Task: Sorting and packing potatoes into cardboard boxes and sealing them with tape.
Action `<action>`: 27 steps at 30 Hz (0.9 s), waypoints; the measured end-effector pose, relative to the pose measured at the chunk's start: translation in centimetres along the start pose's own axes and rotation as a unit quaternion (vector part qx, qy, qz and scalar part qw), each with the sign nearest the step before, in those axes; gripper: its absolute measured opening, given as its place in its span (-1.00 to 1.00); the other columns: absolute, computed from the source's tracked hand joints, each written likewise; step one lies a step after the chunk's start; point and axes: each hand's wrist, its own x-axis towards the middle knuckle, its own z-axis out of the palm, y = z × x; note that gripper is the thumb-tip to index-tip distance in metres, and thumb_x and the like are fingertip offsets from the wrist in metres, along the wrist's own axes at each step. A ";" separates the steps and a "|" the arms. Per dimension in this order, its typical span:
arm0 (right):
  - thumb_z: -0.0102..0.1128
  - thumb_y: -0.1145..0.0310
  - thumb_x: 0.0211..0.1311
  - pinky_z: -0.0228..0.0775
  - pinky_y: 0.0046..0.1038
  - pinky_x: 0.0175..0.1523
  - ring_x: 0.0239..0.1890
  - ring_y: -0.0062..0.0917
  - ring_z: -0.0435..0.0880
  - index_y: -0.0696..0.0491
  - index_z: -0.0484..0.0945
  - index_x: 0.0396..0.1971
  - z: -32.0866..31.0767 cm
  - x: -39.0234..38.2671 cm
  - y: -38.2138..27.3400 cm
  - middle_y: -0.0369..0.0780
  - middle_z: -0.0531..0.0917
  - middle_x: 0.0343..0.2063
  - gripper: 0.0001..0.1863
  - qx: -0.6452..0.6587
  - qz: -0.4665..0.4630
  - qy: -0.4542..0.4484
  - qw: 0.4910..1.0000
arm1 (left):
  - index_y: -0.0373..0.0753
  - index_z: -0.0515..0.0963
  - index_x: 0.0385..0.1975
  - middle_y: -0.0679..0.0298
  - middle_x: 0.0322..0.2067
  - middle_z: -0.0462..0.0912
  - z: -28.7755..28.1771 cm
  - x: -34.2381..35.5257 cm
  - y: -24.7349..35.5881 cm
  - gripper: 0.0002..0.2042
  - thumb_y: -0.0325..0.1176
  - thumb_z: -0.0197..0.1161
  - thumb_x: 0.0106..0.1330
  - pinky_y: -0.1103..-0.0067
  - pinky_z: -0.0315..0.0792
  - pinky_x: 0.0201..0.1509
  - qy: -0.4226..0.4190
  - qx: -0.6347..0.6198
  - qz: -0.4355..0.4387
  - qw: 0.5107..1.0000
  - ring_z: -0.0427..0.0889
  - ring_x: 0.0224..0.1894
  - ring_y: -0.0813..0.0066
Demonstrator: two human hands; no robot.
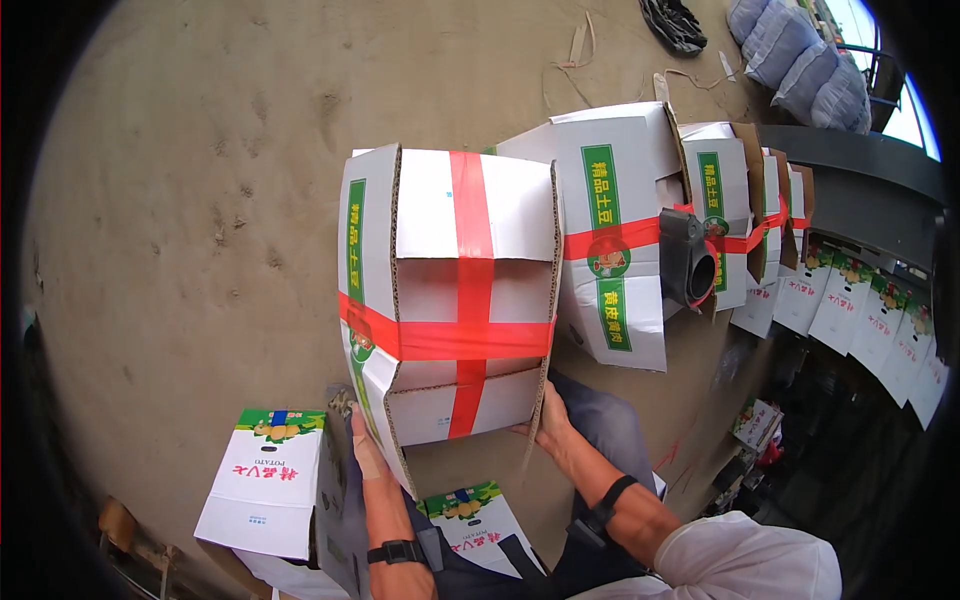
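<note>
I hold a white cardboard box (pixel 425 210) with open flaps and crossed red tape between my hands, at the middle of the view. My left hand (pixel 365 445) is on its lower left side, a tan strip wrapped on it, fingers partly hidden. My right hand (pixel 550 415) grips the lower right side, fingertips hidden behind the cardboard. Just right stands another red-taped carton (pixel 610 160), with a dark tape dispenser (pixel 676 265) at its right edge. Below my hands is a green-topped carton (pixel 480 540) between my legs.
A similar carton (pixel 260 470) stands at lower left. More taped cartons (pixel 730 170) line up rightward, beside a grey steel structure (pixel 850 190) with several cartons (pixel 875 320) lined below it. White sacks (pixel 800 70) and a black bag (pixel 670 20) lie at top right on the dirty floor (pixel 180 220).
</note>
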 end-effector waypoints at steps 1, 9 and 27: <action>-0.16 -0.29 0.28 0.33 0.07 0.21 0.18 -0.12 0.49 -0.04 0.31 0.28 0.2 0.5 -1.5 -0.07 0.49 0.15 -0.25 0.003 -0.032 -0.018 0.999 | -0.12 0.43 0.19 0.26 0.08 0.55 1.1 0.9 0.1 -0.53 0.05 -0.01 0.45 0.33 0.45 0.15 -0.010 -0.005 0.005 1.000 0.52 0.12 0.33; -0.06 -0.09 0.43 0.53 -0.26 0.08 -0.06 -0.28 0.66 0.29 0.41 0.08 3.8 -5.8 -12.2 0.01 0.61 -0.07 -0.35 -0.007 -0.191 -0.179 0.965 | -0.27 0.15 0.37 0.06 0.30 0.29 10.0 4.2 1.7 -0.19 0.25 0.08 0.32 0.22 0.35 0.31 -0.038 0.002 0.067 0.997 0.38 0.26 0.11; 0.17 0.18 0.33 0.60 -0.45 -0.36 -0.46 -0.45 0.71 0.21 0.54 -0.07 -19.6 -23.0 -1.3 -0.13 0.69 -0.38 -0.61 0.067 -0.190 0.030 0.979 | -0.47 0.32 0.12 -0.12 -0.13 0.60 12.8 -14.0 -1.6 -0.41 -0.03 0.18 0.34 0.32 0.64 -0.12 -0.065 0.504 -0.092 0.856 0.69 -0.15 0.04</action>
